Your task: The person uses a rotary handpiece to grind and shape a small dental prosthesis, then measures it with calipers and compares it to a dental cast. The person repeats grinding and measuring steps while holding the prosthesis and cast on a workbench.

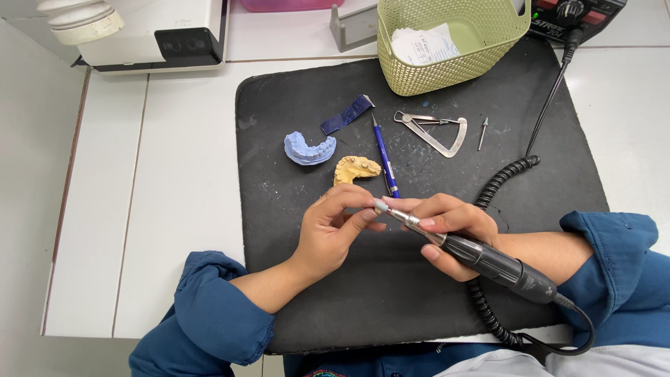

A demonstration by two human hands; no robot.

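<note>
My right hand (447, 227) grips a black and silver rotary handpiece (481, 260) like a pen, its small pale tip (380, 206) pointing left. My left hand (335, 227) meets that tip, thumb and forefinger pinched close around something tiny that I cannot make out. Both hands hover over a black rubber mat (391, 293). Just beyond the fingers lie a yellow dental cast (354, 169) and a blue dental cast (308, 148).
On the mat also lie a blue pen (384, 156), a dark blue strip (347, 114), a metal caliper (434, 130) and a loose bur (482, 132). A green basket (453, 42) holds paper. A coiled black cord (497, 183) runs to a control box (579, 14).
</note>
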